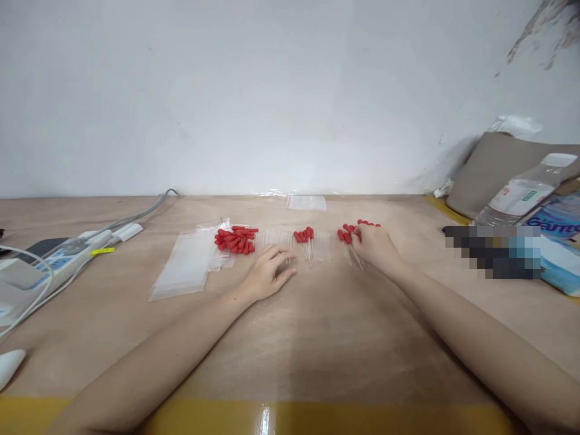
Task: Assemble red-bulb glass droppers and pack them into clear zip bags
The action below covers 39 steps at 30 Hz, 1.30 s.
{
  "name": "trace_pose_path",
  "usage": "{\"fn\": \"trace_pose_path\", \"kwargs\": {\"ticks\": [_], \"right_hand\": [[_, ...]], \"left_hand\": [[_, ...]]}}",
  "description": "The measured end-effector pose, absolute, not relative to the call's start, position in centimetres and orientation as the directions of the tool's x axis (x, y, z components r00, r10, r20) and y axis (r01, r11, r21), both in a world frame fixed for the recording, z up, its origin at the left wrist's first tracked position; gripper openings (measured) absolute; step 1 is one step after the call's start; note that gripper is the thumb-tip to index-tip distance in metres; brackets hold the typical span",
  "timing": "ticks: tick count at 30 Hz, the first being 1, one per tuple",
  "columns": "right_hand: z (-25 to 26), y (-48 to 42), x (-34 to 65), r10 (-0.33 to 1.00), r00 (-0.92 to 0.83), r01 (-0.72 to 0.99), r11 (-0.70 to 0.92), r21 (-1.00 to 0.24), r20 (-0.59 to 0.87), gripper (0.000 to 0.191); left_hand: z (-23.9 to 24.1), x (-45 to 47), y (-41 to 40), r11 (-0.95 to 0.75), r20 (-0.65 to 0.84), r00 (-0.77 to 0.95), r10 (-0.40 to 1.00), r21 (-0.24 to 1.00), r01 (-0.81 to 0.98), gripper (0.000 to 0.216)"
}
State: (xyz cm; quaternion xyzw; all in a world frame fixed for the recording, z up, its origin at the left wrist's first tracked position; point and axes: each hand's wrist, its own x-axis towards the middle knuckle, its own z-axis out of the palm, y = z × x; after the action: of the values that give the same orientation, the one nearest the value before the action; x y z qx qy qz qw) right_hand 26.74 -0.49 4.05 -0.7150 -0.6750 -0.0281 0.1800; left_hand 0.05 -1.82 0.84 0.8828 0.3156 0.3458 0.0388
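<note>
My left hand (pixel 267 275) rests low over the table, fingers apart and holding nothing, just in front of a row of clear glass dropper tubes (pixel 273 237). Left of the tubes lies a heap of loose red rubber bulbs (pixel 233 241). A few droppers with red bulbs (pixel 304 235) lie side by side among the tubes, right of that hand. My right hand (pixel 374 244) is closed in a pinch on a dropper at another group of red-bulbed droppers (pixel 348 232); its fingers partly hide that group.
Clear zip bags (pixel 183 266) lie left of the bulbs, and another bag (pixel 307 203) is by the wall. A power strip (pixel 58 260) with cables is at the left. On the right are a plastic bottle (pixel 521 196), a grey-brown bin (pixel 480 169) and a blue packet (pixel 559 260).
</note>
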Motion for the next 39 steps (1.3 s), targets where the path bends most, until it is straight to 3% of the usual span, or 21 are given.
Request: {"fn": "trace_pose_path", "kwargs": {"ticks": [5,9,13,16,20,25,29,39], "right_hand": [[3.7,0.1,26.0,0.953,0.201,0.974,-0.169,-0.152,0.226,0.029],[3.7,0.2,25.6,0.970,0.190,0.975,-0.169,-0.141,0.153,0.025],[3.9,0.5,24.8,0.963,0.179,0.979,-0.153,-0.137,0.200,0.032],[4.0,1.1,23.6,0.983,0.147,0.975,-0.124,-0.184,0.113,0.032],[3.9,1.9,22.3,0.988,0.150,0.965,-0.152,-0.214,-0.024,0.034],[3.8,2.5,22.1,0.984,0.166,0.961,-0.175,-0.215,-0.060,0.032],[3.6,2.8,22.1,0.983,0.170,0.958,-0.180,-0.222,-0.064,0.034],[4.0,1.9,22.0,0.985,0.169,0.961,-0.157,-0.229,0.031,0.031]], "left_hand": [[0.8,0.0,-1.8,-0.791,0.575,0.565,0.591,0.280,0.544,0.019],[0.8,-0.1,-1.7,-0.791,0.561,0.577,0.594,0.278,0.545,0.016],[0.8,0.1,-1.7,-0.786,0.545,0.585,0.601,0.272,0.555,0.015],[0.8,0.3,-1.7,-0.747,0.560,0.538,0.630,0.246,0.618,0.011],[1.8,-0.6,-0.8,-0.591,0.595,0.394,0.701,0.176,0.787,0.019],[3.7,-3.9,1.9,-0.267,0.612,0.159,0.775,0.089,0.959,0.018],[4.0,-6.1,3.6,-0.124,0.568,0.111,0.815,-0.015,0.992,0.025],[3.1,-6.4,4.4,-0.205,0.552,0.198,0.810,-0.050,0.977,0.020]]}}
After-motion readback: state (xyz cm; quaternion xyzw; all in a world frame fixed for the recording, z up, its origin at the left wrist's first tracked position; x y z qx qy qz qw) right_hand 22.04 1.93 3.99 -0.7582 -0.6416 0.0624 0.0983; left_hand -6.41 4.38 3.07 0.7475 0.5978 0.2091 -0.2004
